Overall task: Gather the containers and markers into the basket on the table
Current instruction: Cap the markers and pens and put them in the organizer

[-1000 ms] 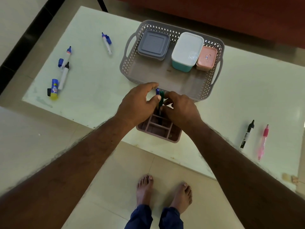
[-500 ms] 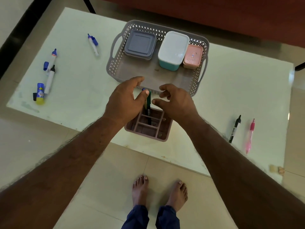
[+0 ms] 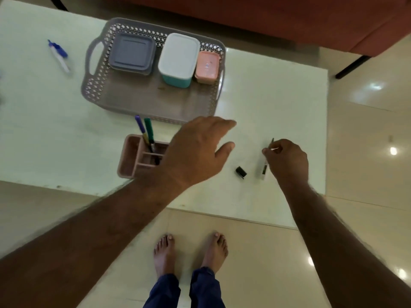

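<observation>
The grey lattice basket (image 3: 133, 101) stands at the table's far side. It holds a grey lidded container (image 3: 132, 53), a white-lidded teal container (image 3: 179, 60) and a small pink container (image 3: 206, 66). In front of it sits a pink divided holder (image 3: 130, 158) with a purple marker (image 3: 139, 126) and a green marker (image 3: 148, 130) standing in it. My left hand (image 3: 195, 152) hovers open to the right of the holder. My right hand (image 3: 287, 161) is closed on a black marker (image 3: 264, 171) near the table's right front. A loose black cap (image 3: 241, 172) lies between my hands.
A blue-capped marker (image 3: 59, 55) lies on the white table (image 3: 266, 96) left of the basket. A dark red sofa (image 3: 289, 16) runs behind the table. My bare feet stand on the tiled floor (image 3: 367, 152) by the table's front edge.
Both hands left the holder and swung right. The purple and green markers now stand free in the holder. My right hand has closed on the black marker, and the view has shifted right.
</observation>
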